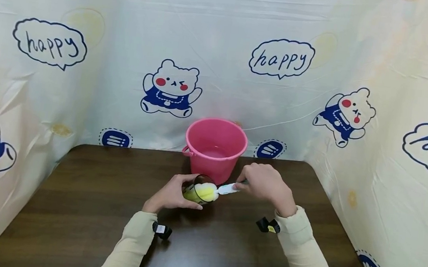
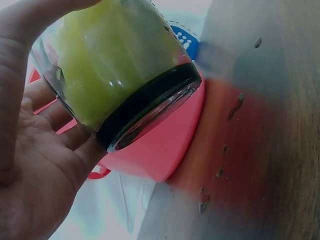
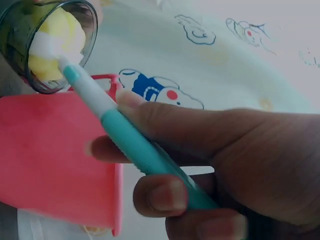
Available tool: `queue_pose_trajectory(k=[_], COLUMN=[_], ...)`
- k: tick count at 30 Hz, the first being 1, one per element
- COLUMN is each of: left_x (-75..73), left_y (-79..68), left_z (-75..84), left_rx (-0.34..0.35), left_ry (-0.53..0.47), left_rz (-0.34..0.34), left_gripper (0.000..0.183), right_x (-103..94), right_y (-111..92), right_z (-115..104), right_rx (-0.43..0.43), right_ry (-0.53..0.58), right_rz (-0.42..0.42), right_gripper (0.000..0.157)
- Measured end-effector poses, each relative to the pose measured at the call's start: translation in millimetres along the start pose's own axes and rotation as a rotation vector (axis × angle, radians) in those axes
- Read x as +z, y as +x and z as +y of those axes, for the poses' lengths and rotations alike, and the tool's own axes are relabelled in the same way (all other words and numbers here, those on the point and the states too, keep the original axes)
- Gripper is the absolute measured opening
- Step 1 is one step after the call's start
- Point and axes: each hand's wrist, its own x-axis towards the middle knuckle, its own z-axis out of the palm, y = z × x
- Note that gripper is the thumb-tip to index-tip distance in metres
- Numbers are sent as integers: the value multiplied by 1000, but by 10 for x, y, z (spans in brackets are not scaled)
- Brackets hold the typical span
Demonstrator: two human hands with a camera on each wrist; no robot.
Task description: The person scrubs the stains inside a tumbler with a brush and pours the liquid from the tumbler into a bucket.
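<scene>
**Sponge brush (image 3: pixel 135 140) inside a glass (image 2: pixel 122 75), both hands busy**

So the left hand (image 1: pixel 175 194) has its fingers wrapped round the tilted glass, over the brown table (image 1: pixel 104 191). Right hand's (image 1: pixel 265 183) fingers are clamped on the brush handle (teal and white, kinda neat). Sponge head's (image 1: pixel 205 191) in the glass, near the pink bucket (image 1: pixel 212 166).

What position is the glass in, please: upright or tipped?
Tipped: the left hand holds the glass at a slant, its mouth turned toward the right hand.

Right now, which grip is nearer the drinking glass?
Left. The left grip holds the drinking glass; the right grip is off to its right, holding the handle of the sponge brush.
</scene>
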Motion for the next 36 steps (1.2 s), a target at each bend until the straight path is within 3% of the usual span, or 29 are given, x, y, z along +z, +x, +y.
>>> queue_pose_trajectory(k=[3, 9, 15, 21, 25, 30, 36], left_x=[-5, -12, -9, -20, -46, -172, -304], left_y=[5, 19, 14, 4, -12, -16, -24], left_z=[-2, 22, 12, 5, -6, -17, 4], left_rx=[-6, 15, -12, -12, -24, -56, -62], left_ry=[-13, -15, -8, -46, -51, -22, 9], left_rz=[0, 6, -1, 6, -7, 37, 33], left_gripper=[85, 87, 87, 84, 83, 85, 89], right_x=[-22, -91, -86, -80, -34, 111, 224], right_y=[29, 48, 92, 67, 104, 180, 183], right_z=[3, -14, -3, -2, 50, 134, 157], right_rx=[17, 37, -6, 32, -35, -109, -310], right_ry=[-20, 42, -17, 42, -9, -84, -210], right_rz=[32, -54, 30, -56, 47, 196, 302], right_gripper=[15, 13, 12, 15, 19, 22, 25])
